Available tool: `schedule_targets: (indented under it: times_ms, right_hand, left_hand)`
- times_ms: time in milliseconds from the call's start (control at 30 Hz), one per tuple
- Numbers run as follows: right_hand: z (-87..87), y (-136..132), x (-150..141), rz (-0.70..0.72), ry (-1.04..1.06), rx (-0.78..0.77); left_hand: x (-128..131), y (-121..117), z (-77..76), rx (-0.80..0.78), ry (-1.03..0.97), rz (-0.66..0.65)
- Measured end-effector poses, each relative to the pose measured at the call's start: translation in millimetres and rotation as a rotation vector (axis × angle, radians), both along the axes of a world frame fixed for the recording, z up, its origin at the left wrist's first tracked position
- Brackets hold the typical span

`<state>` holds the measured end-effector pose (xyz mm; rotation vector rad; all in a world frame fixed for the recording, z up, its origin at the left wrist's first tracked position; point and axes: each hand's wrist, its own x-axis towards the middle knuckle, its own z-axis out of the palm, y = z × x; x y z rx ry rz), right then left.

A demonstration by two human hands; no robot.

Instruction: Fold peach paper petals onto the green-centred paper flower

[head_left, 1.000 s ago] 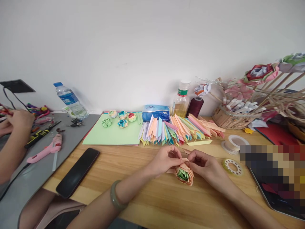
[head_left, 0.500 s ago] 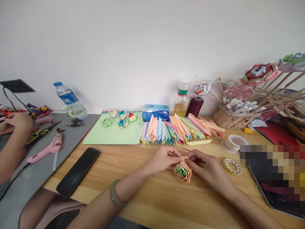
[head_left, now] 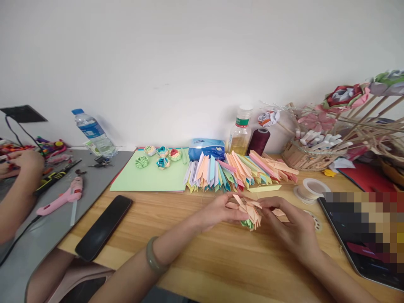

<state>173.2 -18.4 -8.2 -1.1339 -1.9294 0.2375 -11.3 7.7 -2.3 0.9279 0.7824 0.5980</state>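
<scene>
A peach paper flower with a green centre [head_left: 253, 215] is held above the wooden table, its green side tilted down and its folded peach ends upward. My left hand [head_left: 217, 213] grips it from the left, thumb across the front. At its right edge, the fingertips of my right hand [head_left: 293, 227] pinch a peach paper tip; the exact grip is partly hidden. A peach paper point [head_left: 279, 212] shows by my right fingers. Behind both hands lies a row of folded paper strips [head_left: 217, 172] in many colours.
Several small paper flowers [head_left: 162, 163] rest on green paper [head_left: 126, 179]. A phone [head_left: 104, 227] lies left, a ribbon spool [head_left: 311, 190] and tablet [head_left: 350, 244] right. My right hand partly covers a tape roll [head_left: 316, 221]. Another person's hand [head_left: 27, 164] works beyond a pink glue gun [head_left: 59, 200].
The flower has been turned over, so its green centre now points down and its peach ends show. My right hand has shifted right and now overlaps the tape roll.
</scene>
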Motion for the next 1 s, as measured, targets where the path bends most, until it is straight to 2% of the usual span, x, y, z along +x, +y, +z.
schedule_targets:
  times_ms: [100, 167, 233, 267, 333, 400, 467, 533, 633, 733, 1000]
  right_hand:
    - [0.1, -1.6, 1.6, 0.128, -0.004, 0.078]
    - [1.9, -3.2, 0.5, 0.191, -0.006, 0.064]
    - [5.2, -4.2, -1.9, 0.157, 0.029, -0.008]
    - [7.3, -4.4, -3.3, 0.097, 0.084, -0.058]
    - [11.2, -3.7, -6.2, 0.021, 0.185, -0.26]
    - [13.3, -2.0, -8.6, 0.06, 0.224, -0.517]
    - [12.9, -0.1, -10.2, 0.126, 0.287, -0.668]
    - [10.4, 1.3, -11.1, 0.171, 0.372, -0.757]
    - [6.6, 2.0, -11.8, 0.184, 0.478, -0.831]
    - [4.6, 1.3, -12.3, 0.175, 0.519, -0.862]
    - [-0.1, 0.8, -12.5, 0.181, 0.561, -0.884]
  left_hand:
    - [0.4, -2.4, -2.1, -0.024, 0.009, -0.101]
    - [2.4, -3.2, -3.9, 0.06, 0.028, -0.052]
    - [5.1, -3.3, -5.2, 0.23, 0.08, 0.056]
    - [6.3, -3.3, -5.4, 0.332, 0.118, 0.116]
    - [8.2, -3.3, -5.6, 0.525, 0.208, 0.216]
    - [9.0, -3.7, -5.9, 0.657, 0.288, 0.285]
    - [9.0, -4.2, -6.6, 0.724, 0.321, 0.321]
    - [8.9, -4.5, -7.6, 0.718, 0.302, 0.328]
    - [9.2, -4.8, -8.0, 0.602, 0.209, 0.298]
    - [9.7, -5.0, -6.3, 0.494, 0.139, 0.274]
    - [8.8, -4.9, -3.5, 0.36, 0.051, 0.26]
